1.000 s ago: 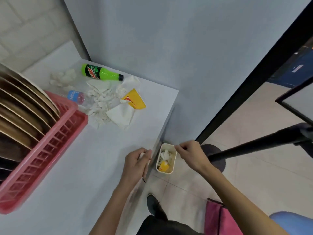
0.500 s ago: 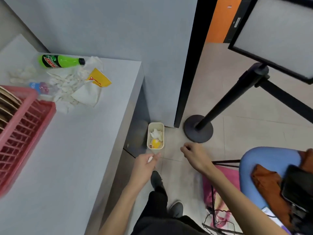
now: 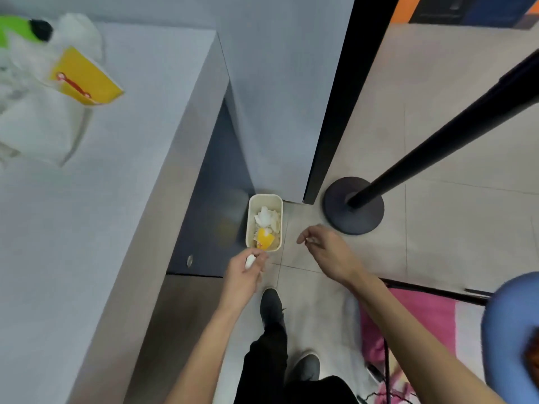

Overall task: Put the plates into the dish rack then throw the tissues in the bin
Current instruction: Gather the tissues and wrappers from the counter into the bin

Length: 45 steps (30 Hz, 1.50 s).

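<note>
A small cream bin (image 3: 250, 220) stands on the floor against the wall, beside the table's end panel. It holds white tissues (image 3: 264, 217) and a yellow wrapper (image 3: 264, 239). My left hand (image 3: 245, 275) hovers just short of the bin's near rim and pinches a small white tissue wad (image 3: 250, 260). To the right of the bin, over the floor tiles, my right hand (image 3: 329, 252) has its fingers curled, with a tiny white scrap (image 3: 311, 242) at the fingertips. More white tissues (image 3: 35, 126) lie on the white table (image 3: 96, 228) at the far left. No plates or dish rack are in view.
On the table lie a yellow wrapper (image 3: 84, 80) and a green bottle (image 3: 11, 27). A black stanchion base (image 3: 354, 211) stands right of the bin by a black door frame (image 3: 335, 112). A blue chair (image 3: 510, 330) and pink fabric (image 3: 423, 313) are at lower right. My shoes (image 3: 271, 304) are below the bin.
My view has swung down and right from the tabletop to the floor bin. Both hands moved off the table edge toward the bin, the left still pinching its tissue.
</note>
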Each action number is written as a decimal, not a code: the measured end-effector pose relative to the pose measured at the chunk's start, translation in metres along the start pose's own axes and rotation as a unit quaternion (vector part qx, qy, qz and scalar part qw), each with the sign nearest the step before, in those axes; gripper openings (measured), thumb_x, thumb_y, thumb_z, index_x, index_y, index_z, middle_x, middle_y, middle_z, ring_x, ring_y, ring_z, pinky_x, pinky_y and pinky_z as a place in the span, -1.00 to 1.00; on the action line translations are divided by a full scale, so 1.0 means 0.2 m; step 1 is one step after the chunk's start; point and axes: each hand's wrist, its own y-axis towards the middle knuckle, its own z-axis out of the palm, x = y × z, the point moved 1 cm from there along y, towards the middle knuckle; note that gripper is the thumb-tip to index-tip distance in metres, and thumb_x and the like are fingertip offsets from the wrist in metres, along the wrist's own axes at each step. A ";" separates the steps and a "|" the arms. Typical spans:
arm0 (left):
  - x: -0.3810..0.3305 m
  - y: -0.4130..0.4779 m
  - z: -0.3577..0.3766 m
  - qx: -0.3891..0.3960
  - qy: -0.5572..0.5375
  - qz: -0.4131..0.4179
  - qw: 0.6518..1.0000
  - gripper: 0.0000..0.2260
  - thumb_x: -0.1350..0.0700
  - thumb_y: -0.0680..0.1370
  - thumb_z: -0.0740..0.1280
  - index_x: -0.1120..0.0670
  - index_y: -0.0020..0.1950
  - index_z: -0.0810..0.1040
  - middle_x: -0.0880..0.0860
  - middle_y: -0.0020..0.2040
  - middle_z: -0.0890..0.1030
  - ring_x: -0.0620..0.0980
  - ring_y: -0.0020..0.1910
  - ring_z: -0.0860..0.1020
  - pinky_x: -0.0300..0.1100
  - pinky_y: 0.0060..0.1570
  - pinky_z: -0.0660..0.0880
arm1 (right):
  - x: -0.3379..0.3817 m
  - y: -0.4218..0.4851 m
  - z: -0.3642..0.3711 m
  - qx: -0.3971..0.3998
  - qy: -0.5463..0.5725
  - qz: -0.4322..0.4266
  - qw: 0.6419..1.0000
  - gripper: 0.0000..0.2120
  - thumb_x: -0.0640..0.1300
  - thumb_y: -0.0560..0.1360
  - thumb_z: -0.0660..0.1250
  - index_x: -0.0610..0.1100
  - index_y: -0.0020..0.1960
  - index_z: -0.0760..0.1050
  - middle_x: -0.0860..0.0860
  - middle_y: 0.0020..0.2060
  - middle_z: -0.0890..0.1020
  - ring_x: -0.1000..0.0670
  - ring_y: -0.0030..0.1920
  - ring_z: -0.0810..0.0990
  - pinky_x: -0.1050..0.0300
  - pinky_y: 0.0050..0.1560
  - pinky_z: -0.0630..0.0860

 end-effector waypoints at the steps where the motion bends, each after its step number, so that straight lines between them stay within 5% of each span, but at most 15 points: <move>1: 0.07 0.09 0.03 -0.001 0.000 0.001 1.000 -0.85 0.20 0.64 0.28 0.10 -0.08 0.61 -0.02 -0.37 0.47 -0.11 -0.54 0.31 -0.28 -0.54 0.23 | -0.05 0.09 0.05 0.002 0.001 -0.002 1.000 -0.73 -0.38 0.54 0.17 -0.13 0.02 0.59 -0.09 -0.03 0.54 -0.06 -0.04 0.53 0.22 -0.04 0.40; 5: 0.34 0.44 0.14 0.005 -0.006 0.003 1.000 -0.86 0.20 0.65 0.26 0.17 -0.05 0.58 0.03 -0.39 0.41 -0.10 -0.52 0.27 -0.29 -0.52 0.20 | -0.30 0.39 0.25 0.001 0.020 -0.006 1.000 -0.75 -0.36 0.55 0.19 -0.18 0.15 0.52 -0.14 -0.11 0.63 -0.15 -0.14 0.56 0.16 -0.17 0.42; 10: 0.65 0.86 0.22 -0.010 0.021 0.015 1.000 -0.87 0.29 0.62 0.27 0.20 -0.03 0.61 -0.13 -0.31 0.54 -0.23 -0.50 0.39 -0.41 -0.43 0.27 | -0.63 0.76 0.47 -0.007 -0.004 -0.024 1.000 -0.81 -0.30 0.57 0.20 -0.16 0.09 0.54 -0.02 -0.25 0.56 -0.08 -0.20 0.53 0.39 -0.32 0.34; 13: 0.83 1.10 0.26 -0.008 0.034 0.016 0.999 -0.83 0.34 0.58 0.26 0.17 0.00 0.64 -0.12 -0.17 0.58 -0.33 -0.32 0.48 -0.48 -0.27 0.34 | -0.83 0.99 0.61 0.006 -0.023 -0.046 0.999 -0.82 -0.27 0.56 0.24 -0.16 0.11 0.57 0.02 -0.17 0.50 0.00 -0.15 0.46 0.26 -0.21 0.28; 17: 1.06 1.38 0.30 -0.012 0.086 0.038 0.995 -0.73 0.32 0.56 0.26 0.03 0.07 0.66 -0.12 -0.02 0.62 -0.19 -0.04 0.55 -0.40 -0.08 0.42 | -0.99 1.34 0.78 0.028 -0.060 -0.071 0.995 -0.72 -0.31 0.55 0.20 -0.12 0.16 0.58 0.03 -0.07 0.47 -0.02 -0.05 0.46 0.28 -0.13 0.24; 22: 1.27 1.70 0.34 -0.031 0.164 0.084 0.982 -0.71 0.36 0.52 0.23 0.04 0.02 0.64 -0.03 -0.07 0.59 -0.05 -0.24 0.53 -0.38 -0.38 0.45 | -1.07 1.71 0.92 0.038 -0.140 -0.123 0.982 -0.56 -0.43 0.45 0.15 -0.15 0.22 0.56 -0.15 0.15 0.51 -0.13 0.14 0.52 0.26 0.02 0.30; 27: 1.44 1.86 0.37 -0.005 0.236 0.130 0.963 -0.73 0.28 0.51 0.32 -0.04 0.10 0.60 -0.07 0.11 0.60 -0.05 0.10 0.56 -0.10 0.08 0.56 | -1.16 1.89 1.03 0.057 -0.216 -0.164 0.961 -0.54 -0.43 0.45 0.14 -0.15 0.24 0.54 -0.16 0.17 0.50 -0.14 0.17 0.49 0.12 0.13 0.43; 33: 1.54 1.85 0.36 0.011 0.271 0.170 0.947 -0.60 0.05 0.51 0.46 -0.08 0.35 0.54 -0.16 0.40 0.48 -0.14 0.37 0.44 -0.12 0.32 0.43 | -1.26 1.92 1.11 0.071 -0.244 -0.186 0.949 -0.67 -0.32 0.56 0.17 -0.13 0.23 0.57 -0.14 0.18 0.57 -0.14 0.18 0.54 0.10 0.18 0.43; 39: 1.62 1.60 0.44 0.034 0.310 0.200 0.929 -0.59 -0.25 0.42 0.46 -0.15 0.22 0.60 -0.26 0.15 0.61 -0.26 0.12 0.54 -0.30 0.15 0.42 | -1.30 1.91 1.10 0.057 -0.227 -0.210 0.949 -0.60 -0.34 0.51 0.20 -0.13 0.31 0.53 -0.10 0.30 0.53 -0.08 0.32 0.47 0.18 0.31 0.34; 45: 1.72 1.54 0.42 -0.008 0.329 0.208 0.921 -0.80 0.01 0.52 0.47 -0.01 0.13 0.71 -0.12 0.08 0.70 -0.16 0.08 0.59 -0.45 0.01 0.36 | -1.41 1.91 1.06 -0.011 -0.335 -0.189 0.923 -0.57 -0.28 0.50 0.23 -0.10 0.34 0.51 -0.15 0.47 0.33 -0.14 0.54 0.12 -0.08 0.48 0.15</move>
